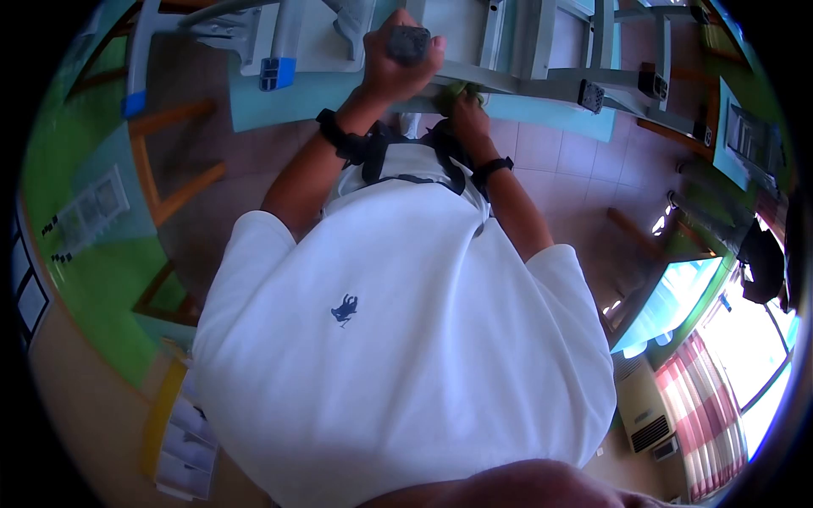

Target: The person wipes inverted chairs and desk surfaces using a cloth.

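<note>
At the top centre, my left hand [391, 74] is wrapped round an upright grey frame leg whose dark square end [408, 45] faces up. Just to its right and lower, my right hand [471, 120] is closed on a crumpled green cloth [450, 98], against the near grey rail [483, 80]. The fingertips of my right hand are partly hidden by the cloth. The leg and rail belong to grey metal furniture that seems upturned, lying over a pale blue tabletop [550, 116].
More upturned grey legs, some with blue end caps [277, 74], stand left and right of my hands. A wooden-legged table [127, 178] is at the left. A screen [669, 300] and a curtained window are at the right; a shelf unit [186, 440] sits lower left.
</note>
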The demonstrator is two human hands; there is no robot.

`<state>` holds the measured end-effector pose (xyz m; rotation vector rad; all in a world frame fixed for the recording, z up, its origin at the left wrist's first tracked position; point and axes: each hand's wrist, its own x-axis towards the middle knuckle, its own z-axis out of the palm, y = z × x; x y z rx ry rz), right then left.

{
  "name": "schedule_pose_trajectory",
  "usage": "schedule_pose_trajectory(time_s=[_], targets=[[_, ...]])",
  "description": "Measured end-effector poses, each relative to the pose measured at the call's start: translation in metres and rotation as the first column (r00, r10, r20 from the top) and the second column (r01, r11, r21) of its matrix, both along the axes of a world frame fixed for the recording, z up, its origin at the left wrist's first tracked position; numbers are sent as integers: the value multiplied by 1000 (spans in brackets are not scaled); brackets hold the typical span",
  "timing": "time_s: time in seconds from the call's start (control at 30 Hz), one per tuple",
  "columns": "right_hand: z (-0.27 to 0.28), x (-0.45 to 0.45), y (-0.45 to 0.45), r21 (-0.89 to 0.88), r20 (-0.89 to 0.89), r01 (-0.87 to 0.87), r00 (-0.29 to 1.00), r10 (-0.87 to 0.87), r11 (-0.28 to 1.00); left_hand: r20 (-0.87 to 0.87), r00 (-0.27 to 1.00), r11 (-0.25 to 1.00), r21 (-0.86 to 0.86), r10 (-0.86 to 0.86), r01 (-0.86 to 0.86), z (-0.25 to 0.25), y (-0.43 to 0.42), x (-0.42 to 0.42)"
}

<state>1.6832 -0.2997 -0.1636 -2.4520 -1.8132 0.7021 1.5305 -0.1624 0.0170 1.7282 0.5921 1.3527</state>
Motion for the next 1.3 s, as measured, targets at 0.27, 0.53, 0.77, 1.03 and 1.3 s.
schedule_pose_trajectory(time_s=[0.27, 0.53, 0.77, 1.03, 1.3], targets=[[-17, -45, 37, 30, -137, -183, 973, 185, 983, -44, 999, 1000, -20, 0, -1, 4, -3, -2], [26, -11, 15, -151, 44, -105, 993, 113, 983, -36, 999, 999, -42, -35, 33, 1, 0, -2], [32, -6, 21, -197, -18, 21, 1000, -25, 980, 6, 1000, 999, 38, -22, 22, 6, 3, 1], [30, -66, 48, 136, -225, -34, 972, 64, 990, 6, 999, 997, 62, 51, -51, 15, 1, 1], [67, -3, 28, -314, 90, -17, 995, 47, 949, -31, 999, 1000, -17, -13, 12, 16, -3, -2]])
